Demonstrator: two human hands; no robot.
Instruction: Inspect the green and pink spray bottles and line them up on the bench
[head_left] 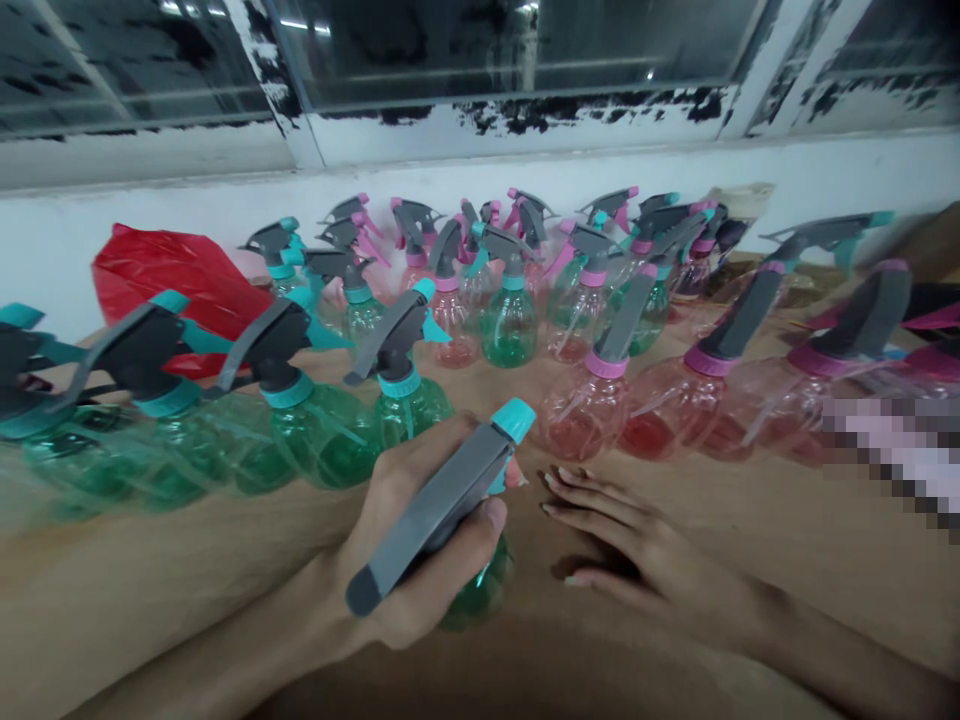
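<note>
My left hand [409, 545] is wrapped round a green spray bottle [480, 590] with a grey trigger head and a teal nozzle [514, 418]. The bottle stands on the brown table [187, 560], mostly hidden under the hand. My right hand [622, 545] lies flat on the table just right of it, fingers stretched out, holding nothing. A row of green bottles [322, 430] stands close behind my left hand.
Many more spray bottles crowd the table: green ones with teal collars at the left, pink ones [592, 410] with pink collars at the right, a mixed group [510, 320] near the white wall. A red plastic bag [180, 280] lies at the back left. Windows run above.
</note>
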